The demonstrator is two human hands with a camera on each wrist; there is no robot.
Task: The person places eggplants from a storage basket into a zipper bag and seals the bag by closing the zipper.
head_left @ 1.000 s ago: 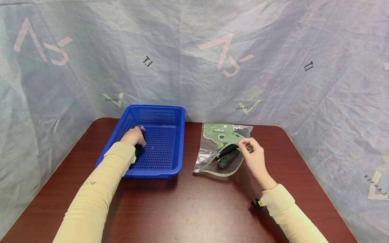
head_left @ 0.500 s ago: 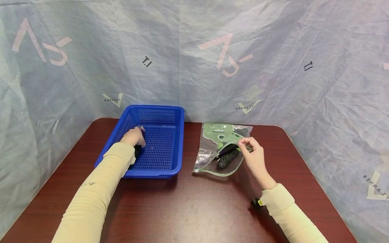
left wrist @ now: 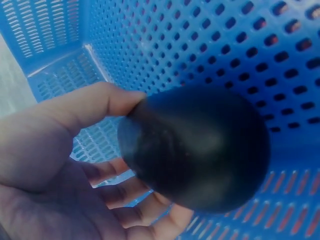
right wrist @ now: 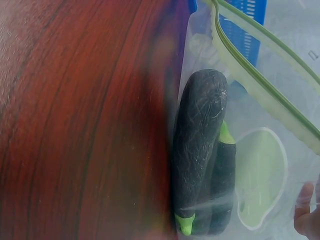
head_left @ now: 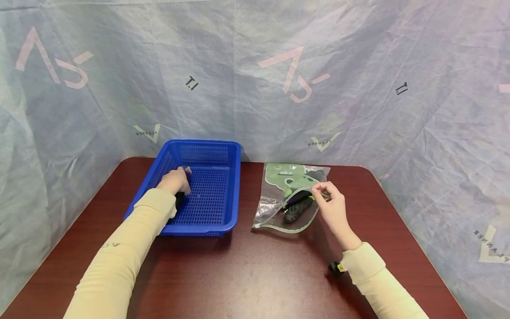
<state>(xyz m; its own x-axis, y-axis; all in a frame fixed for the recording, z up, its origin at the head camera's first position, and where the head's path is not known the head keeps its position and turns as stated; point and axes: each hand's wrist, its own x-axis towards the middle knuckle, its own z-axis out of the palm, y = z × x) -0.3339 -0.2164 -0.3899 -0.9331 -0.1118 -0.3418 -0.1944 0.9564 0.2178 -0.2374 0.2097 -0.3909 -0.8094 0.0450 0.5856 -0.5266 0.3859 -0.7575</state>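
My left hand (head_left: 175,180) reaches into a blue plastic basket (head_left: 237,195) and grips a dark eggplant (left wrist: 200,150) by its left side. In the left wrist view the thumb lies along the top of the eggplant and the fingers come round from below. My right hand (head_left: 334,208) pinches the mouth edge of a clear zip bag (head_left: 270,197) with a green print, holding the mouth parted. Inside the bag lie dark eggplants (right wrist: 200,145) with green stem ends, side by side. The right wrist view shows only a few fingertips (right wrist: 303,210) behind the film.
Basket and bag stand apart on a dark red wooden table (head_left: 255,274), the bag to the right. A grey printed cloth (head_left: 215,97) hangs behind and along both sides. Below the right sleeve is a small black device (head_left: 335,268).
Both hands keep their places and holds on the eggplant and the bag. Only the head view has shifted very slightly.
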